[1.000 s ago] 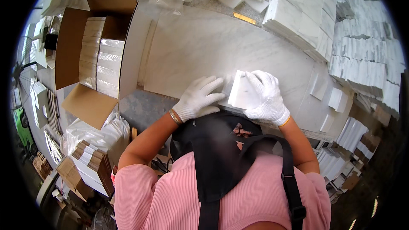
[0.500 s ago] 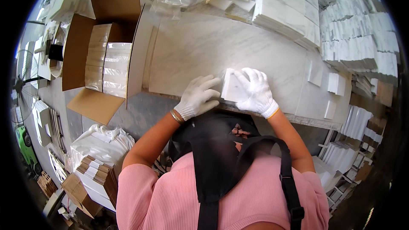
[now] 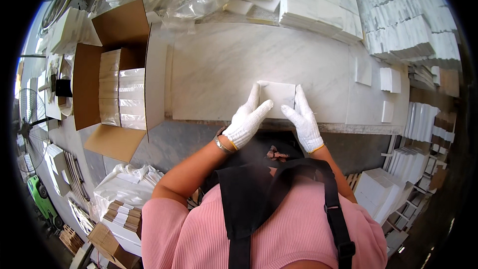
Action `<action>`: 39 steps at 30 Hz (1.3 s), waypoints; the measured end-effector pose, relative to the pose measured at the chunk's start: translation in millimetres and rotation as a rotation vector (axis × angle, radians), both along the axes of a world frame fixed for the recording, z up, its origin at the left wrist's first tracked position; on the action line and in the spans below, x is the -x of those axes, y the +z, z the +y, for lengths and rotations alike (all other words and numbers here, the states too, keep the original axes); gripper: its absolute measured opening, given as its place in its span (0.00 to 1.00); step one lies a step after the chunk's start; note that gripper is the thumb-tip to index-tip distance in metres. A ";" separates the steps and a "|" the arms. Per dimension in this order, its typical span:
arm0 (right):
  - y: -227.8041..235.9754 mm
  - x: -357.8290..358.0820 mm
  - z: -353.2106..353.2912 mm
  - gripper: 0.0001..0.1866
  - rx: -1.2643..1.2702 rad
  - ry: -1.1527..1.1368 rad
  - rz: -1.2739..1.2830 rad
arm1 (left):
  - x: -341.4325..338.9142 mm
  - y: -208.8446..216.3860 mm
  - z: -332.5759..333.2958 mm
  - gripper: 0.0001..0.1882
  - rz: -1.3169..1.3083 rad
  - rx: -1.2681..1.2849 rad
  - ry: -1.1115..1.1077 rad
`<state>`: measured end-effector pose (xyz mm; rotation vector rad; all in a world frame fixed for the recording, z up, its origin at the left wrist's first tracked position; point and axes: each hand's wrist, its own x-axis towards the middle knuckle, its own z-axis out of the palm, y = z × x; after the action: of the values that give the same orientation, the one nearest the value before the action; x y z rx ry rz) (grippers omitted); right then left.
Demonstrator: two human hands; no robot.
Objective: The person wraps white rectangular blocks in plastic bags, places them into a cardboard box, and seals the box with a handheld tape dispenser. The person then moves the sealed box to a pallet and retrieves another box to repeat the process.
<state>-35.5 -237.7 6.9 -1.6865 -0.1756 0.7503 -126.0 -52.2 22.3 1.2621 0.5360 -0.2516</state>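
Observation:
A small stack of square white marble tiles (image 3: 277,93) stands at the near edge of the marble slab (image 3: 214,65), between my gloved hands. My left hand (image 3: 247,122) presses its left side, the fingers along the edge and the thumb at the near face. On the opposite side my right hand (image 3: 303,121) grips it the same way. How many tiles the stack has is hard to see.
An open cardboard box (image 3: 155,79) with plastic-wrapped tile packs stands to the left. Marble tile stacks (image 3: 318,2) line the far right, and clear plastic bags (image 3: 191,0) lie at the back. A few loose tiles (image 3: 390,80) sit at the slab's right end.
My left hand has come in from the side onto the tiles. My right hand has shifted to their right edge, and the tiles now sit squarer to me. The whole view has turned slightly.

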 end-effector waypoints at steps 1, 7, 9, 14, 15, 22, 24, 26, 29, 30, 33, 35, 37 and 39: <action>3.7 3.6 2.6 0.50 0.072 0.019 -0.004 | -1.3 2.5 -2.8 0.45 0.007 0.003 0.005; 15.0 10.1 14.6 0.51 -0.002 0.018 0.052 | -1.3 -6.4 -6.4 0.42 -0.027 0.080 0.085; 3.2 7.4 7.9 0.51 -0.010 -0.009 0.056 | -1.1 -3.7 -0.4 0.42 -0.074 0.122 0.078; 9.3 -2.5 4.0 0.50 -0.068 -0.103 0.205 | 10.5 -30.9 2.0 0.45 -0.049 0.068 0.140; 8.4 -2.7 3.5 0.50 -0.068 -0.096 0.194 | 9.0 -30.7 0.1 0.46 -0.071 0.116 0.155; -11.3 -13.1 -13.6 0.48 -0.153 -0.133 0.265 | 10.4 -30.0 -2.4 0.45 -0.116 0.013 0.128; -18.2 -17.7 -19.0 0.46 -0.225 -0.163 0.315 | 14.9 -34.3 0.8 0.45 -0.131 0.117 0.167; -26.4 -22.5 -30.5 0.42 -0.358 -0.230 0.409 | 26.9 -34.8 0.6 0.44 -0.130 0.144 0.281; -30.8 -3.4 -67.7 0.24 -0.212 -0.295 0.317 | 64.2 -34.6 -6.9 0.34 -0.085 0.042 0.398; -32.9 4.5 -86.4 0.21 -0.175 -0.269 0.322 | 80.8 -43.1 -10.3 0.30 -0.040 0.009 0.416; -37.3 32.9 -122.5 0.20 0.153 -0.077 0.347 | 117.8 -73.6 -31.3 0.28 0.130 -0.263 0.273; -56.5 47.2 -136.1 0.27 0.323 0.118 0.232 | 127.3 -93.9 -45.0 0.39 0.151 -0.560 0.108; -74.3 58.5 -133.7 0.41 0.343 0.178 0.169 | 119.5 -117.1 -57.6 0.45 0.142 -0.660 0.108; -101.2 54.4 -124.8 0.47 0.310 0.108 0.192 | 102.4 -126.1 -60.9 0.47 0.112 -0.695 0.086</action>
<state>-89.8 -362.6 -94.3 -1.8944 -0.0154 1.0588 -228.4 -113.1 -103.8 1.8976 0.8113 -0.0584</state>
